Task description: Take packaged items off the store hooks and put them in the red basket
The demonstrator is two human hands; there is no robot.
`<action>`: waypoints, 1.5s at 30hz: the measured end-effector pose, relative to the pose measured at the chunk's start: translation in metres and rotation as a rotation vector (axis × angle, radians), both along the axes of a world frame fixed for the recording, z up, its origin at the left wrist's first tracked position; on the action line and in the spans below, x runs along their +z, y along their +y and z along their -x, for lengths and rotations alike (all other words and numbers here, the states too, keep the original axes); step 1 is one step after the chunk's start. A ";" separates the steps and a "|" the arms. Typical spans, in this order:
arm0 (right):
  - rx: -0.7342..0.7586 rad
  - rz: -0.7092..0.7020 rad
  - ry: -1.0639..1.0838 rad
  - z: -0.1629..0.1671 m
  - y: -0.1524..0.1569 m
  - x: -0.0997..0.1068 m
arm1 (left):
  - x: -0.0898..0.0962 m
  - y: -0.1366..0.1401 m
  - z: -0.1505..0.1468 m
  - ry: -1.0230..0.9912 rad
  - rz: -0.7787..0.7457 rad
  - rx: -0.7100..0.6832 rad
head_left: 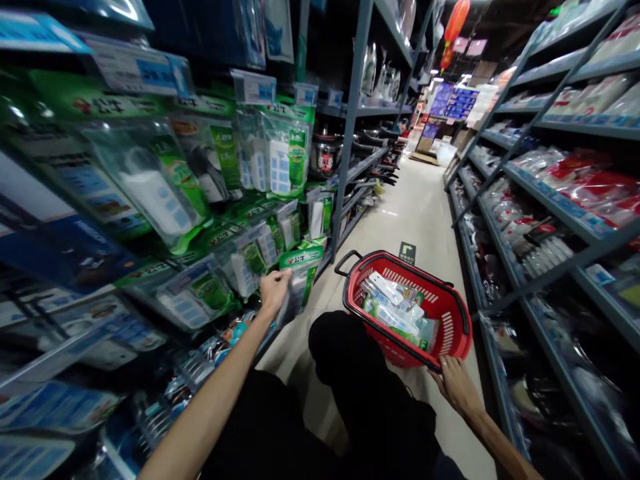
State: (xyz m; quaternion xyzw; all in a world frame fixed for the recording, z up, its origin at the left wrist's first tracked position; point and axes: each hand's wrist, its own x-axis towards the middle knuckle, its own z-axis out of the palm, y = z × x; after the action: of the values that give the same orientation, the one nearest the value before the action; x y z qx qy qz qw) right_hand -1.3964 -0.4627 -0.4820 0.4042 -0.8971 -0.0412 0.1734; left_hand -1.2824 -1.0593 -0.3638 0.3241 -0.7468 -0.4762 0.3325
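The left hand (274,291) is stretched out to the shelving on the left, fingers closed on the upper edge of a green-and-clear power strip package (300,280) that hangs at the front edge of the lower rows. The pack's long axis runs roughly upright, tilted slightly toward the aisle, and it lies ahead and left of the body, far nearer this hand than the other.

The right hand (457,383) rests low on the right, fingers curled on the near rim of the red shopping basket (453,333), which stands on the aisle floor just right of the bent knees (335,347). Inside lie similar clear packs (397,310).

Whether the held pack is on its hook cannot be told; the shelf goods nearest the camera are blurred.
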 end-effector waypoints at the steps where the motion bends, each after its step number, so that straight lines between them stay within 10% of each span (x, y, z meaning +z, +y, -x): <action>1: 0.001 -0.008 -0.003 0.004 -0.005 0.000 | -0.002 0.001 0.002 -0.007 -0.003 -0.009; 9: 0.112 -0.061 -0.243 0.138 0.002 0.005 | -0.003 0.003 0.027 -0.011 -0.015 -0.059; 15: -0.259 0.039 -0.232 0.248 -0.052 0.036 | -0.004 -0.007 0.037 0.041 -0.039 -0.004; 19: 0.013 0.383 -0.394 0.209 -0.180 0.043 | -0.014 -0.014 0.041 0.016 -0.024 0.005; 23: -0.074 0.319 -0.597 0.166 -0.267 0.036 | -0.023 -0.019 0.045 0.010 -0.046 0.024; 32: -0.052 0.323 -0.712 0.238 -0.225 0.022 | -0.015 -0.020 0.040 0.094 -0.072 0.017; 37: -0.032 0.415 -0.681 0.210 -0.283 0.078 | -0.009 -0.022 0.039 0.155 -0.105 0.021; 45: 0.269 0.785 -0.811 0.136 -0.523 0.163 | -0.001 -0.043 0.088 0.195 -0.183 0.198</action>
State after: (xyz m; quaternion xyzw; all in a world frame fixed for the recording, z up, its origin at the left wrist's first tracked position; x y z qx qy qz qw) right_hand -1.5319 -0.9862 -0.3187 0.4034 -0.7809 0.4750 -0.0434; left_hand -1.3699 -1.1020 -0.3649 0.3771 -0.6289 -0.5364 0.4179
